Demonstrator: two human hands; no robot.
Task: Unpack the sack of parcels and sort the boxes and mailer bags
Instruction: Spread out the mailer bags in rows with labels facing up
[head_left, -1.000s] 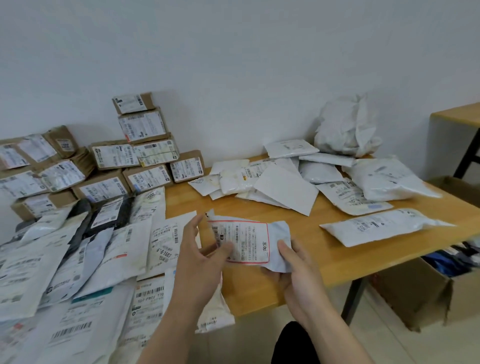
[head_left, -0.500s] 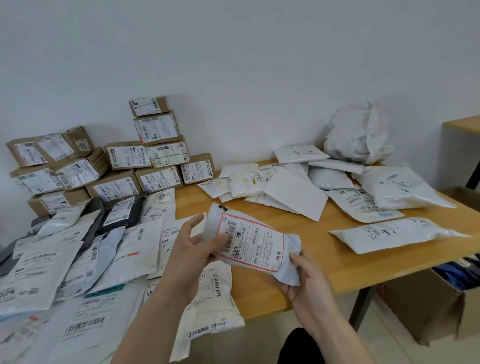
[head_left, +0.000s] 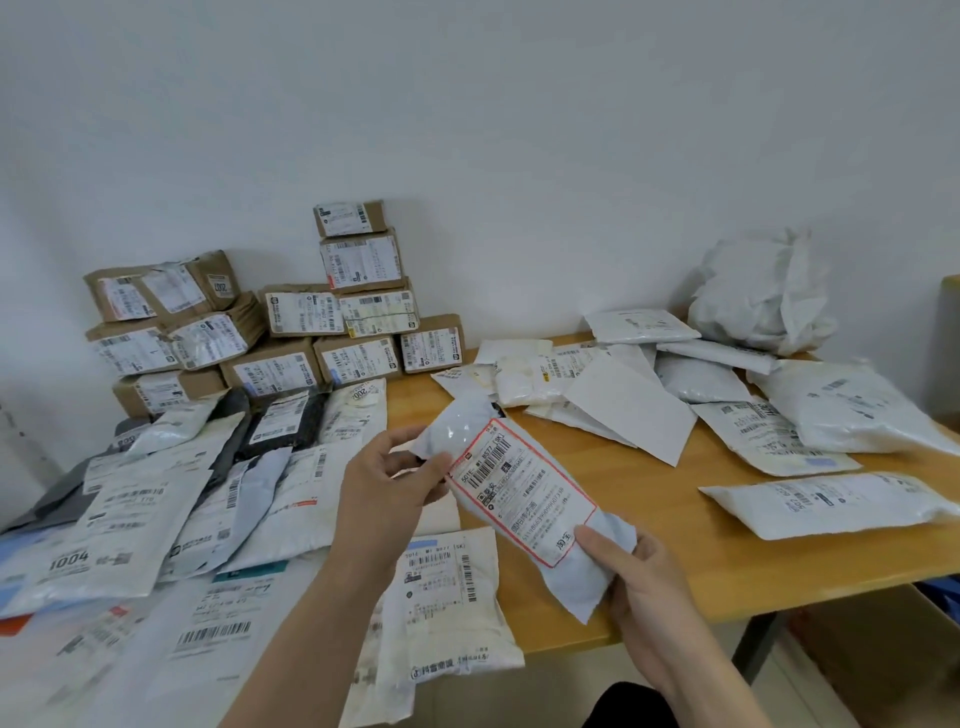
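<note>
- I grip one mailer bag (head_left: 519, 499) w/ left hand (head_left: 387, 488) + right hand (head_left: 644, 577), center frame.
- boxes (head_left: 291, 332) stacked upper left; sack (head_left: 758, 291) looks emptied; right-side bags (head_left: 831, 410) prob. left to sort.

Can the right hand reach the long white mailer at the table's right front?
Probably, once freed: right hand grips the red-labelled mailer; only bare table separates it from the long white mailer.
</note>
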